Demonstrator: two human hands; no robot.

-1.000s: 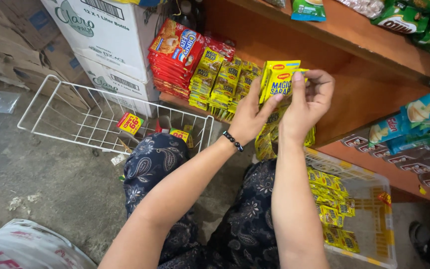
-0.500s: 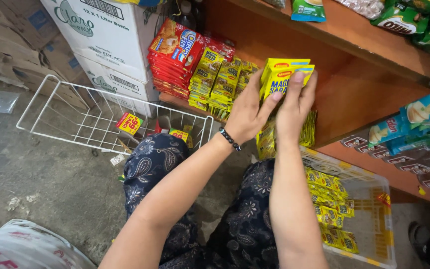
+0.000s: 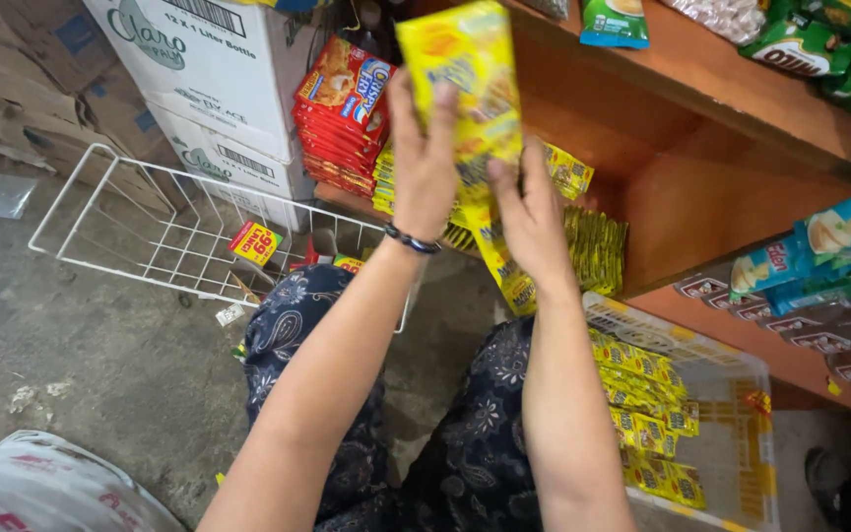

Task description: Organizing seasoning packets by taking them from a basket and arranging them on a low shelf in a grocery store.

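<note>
Yellow sachet strip (image 3: 465, 89) hangs from the upper centre of the frame down in front of the wooden shelf (image 3: 701, 187), its top blurred and held up high, its tail trailing toward the lap. The shelf fills the upper right, with more yellow sachets (image 3: 593, 246) stacked on its lower board and red snack packets (image 3: 342, 108) piled at its left end. White cartons (image 3: 209, 69) stand at upper left, with a white wire rack (image 3: 140, 236) lying on the concrete floor (image 3: 81, 335) below them. A clear plastic crate (image 3: 731, 433) at lower right holds further yellow sachets. Blue and green packets (image 3: 819, 246) sit on the shelves at the right edge. The left hand (image 3: 425, 163), wearing a dark wrist band (image 3: 412, 239), has its fingers (image 3: 435, 118) closed on the strip's upper part. The right hand (image 3: 534, 217), just beside it and lower, has its fingers (image 3: 519, 177) curled onto the strip's middle. A small red and yellow packet (image 3: 255, 242) lies in the wire rack
</note>
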